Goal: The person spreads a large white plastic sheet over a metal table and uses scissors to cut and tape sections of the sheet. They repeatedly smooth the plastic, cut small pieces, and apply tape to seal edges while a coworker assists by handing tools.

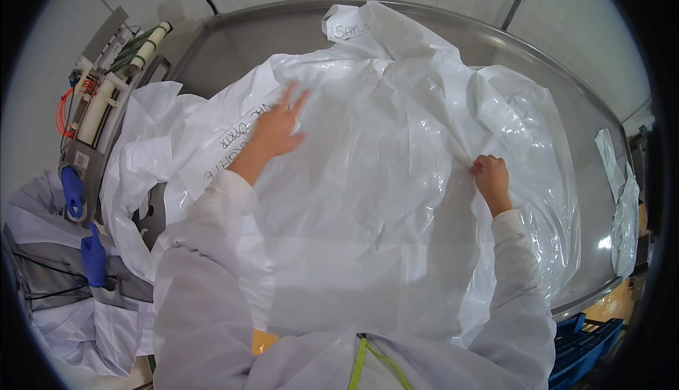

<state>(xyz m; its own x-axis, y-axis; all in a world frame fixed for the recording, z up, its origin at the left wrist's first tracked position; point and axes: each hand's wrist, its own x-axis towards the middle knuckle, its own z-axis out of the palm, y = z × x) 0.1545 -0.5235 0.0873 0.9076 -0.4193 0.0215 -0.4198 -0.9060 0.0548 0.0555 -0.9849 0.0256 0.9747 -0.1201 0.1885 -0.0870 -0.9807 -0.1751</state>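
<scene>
A large white plastic sheet (353,170), glossy and creased, covers most of the metal table in front of me. My left hand (278,129) is over its left part, fingers spread, beside some handwriting in dark marker; whether the palm touches the plastic I cannot tell. On the right, my right hand (491,176) pinches a gathered fold of the sheet between thumb and fingers. More crumpled plastic (530,128) lies to the right of that fold. A corner with dark writing sticks up at the far side.
The steel table (290,32) has a raised rim. At left stands a machine with white rollers (95,110) and orange tubing. Beside it a co-worker in white shows blue-gloved hands (93,255). A plastic strip (620,206) hangs over the right edge, above a blue pallet (583,347).
</scene>
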